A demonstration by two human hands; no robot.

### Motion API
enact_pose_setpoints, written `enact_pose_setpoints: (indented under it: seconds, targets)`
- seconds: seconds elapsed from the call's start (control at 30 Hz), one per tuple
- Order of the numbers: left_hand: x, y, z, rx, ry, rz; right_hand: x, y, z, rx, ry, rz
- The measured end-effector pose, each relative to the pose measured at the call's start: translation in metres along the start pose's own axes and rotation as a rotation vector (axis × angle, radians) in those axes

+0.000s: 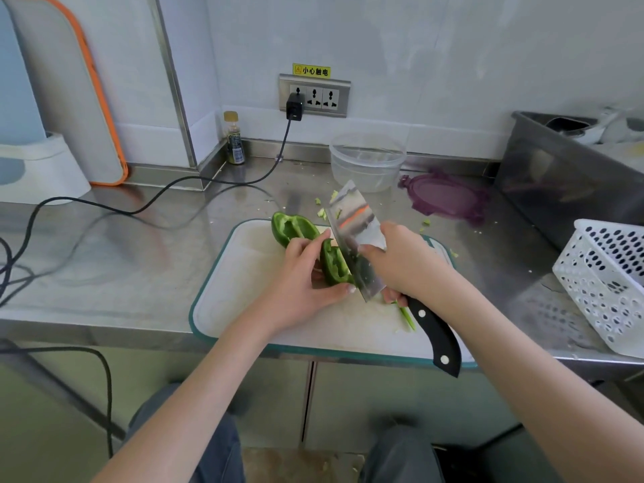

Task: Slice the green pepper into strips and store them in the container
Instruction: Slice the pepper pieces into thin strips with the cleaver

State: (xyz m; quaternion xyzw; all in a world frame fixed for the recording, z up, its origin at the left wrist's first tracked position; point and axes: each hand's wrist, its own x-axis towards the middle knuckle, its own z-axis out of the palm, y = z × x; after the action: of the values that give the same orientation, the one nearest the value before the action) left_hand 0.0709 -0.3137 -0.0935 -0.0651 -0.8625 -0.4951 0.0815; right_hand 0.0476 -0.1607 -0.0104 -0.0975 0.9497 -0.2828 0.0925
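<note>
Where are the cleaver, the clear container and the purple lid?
cleaver [355,231]: head view, on the flat of the steel blade.
clear container [367,162]: head view, on its front wall.
purple lid [446,196]: head view, on its flat middle.

The wall [453,64] is pale and plain. A silver socket plate [314,95] sits on it, with a yellow sign [311,70] just above. A black plug [294,106] is in the left socket, and its black cord [104,207] runs down across the shiny metal counter [122,259]. A small bottle [234,138] stands in the corner. The cupboard doors [383,406] below are pale green.
</note>
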Motion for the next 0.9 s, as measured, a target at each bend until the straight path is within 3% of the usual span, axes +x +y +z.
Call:
enact_pose_setpoints:
  seconds: [0.4, 0.7, 0.9]
  targets:
    - [0.000, -0.001, 0.001, -0.019, 0.033, -0.009, 0.005, -0.013, 0.003, -0.168, 0.016, 0.027]
    - [-0.001, 0.000, 0.001, 0.026, 0.029, 0.019, 0.008, -0.015, 0.007, -0.258, -0.062, 0.020]
    - [0.002, 0.001, 0.001, 0.017, 0.077, 0.012, 0.019, -0.001, 0.039, -0.226, 0.110, -0.025]
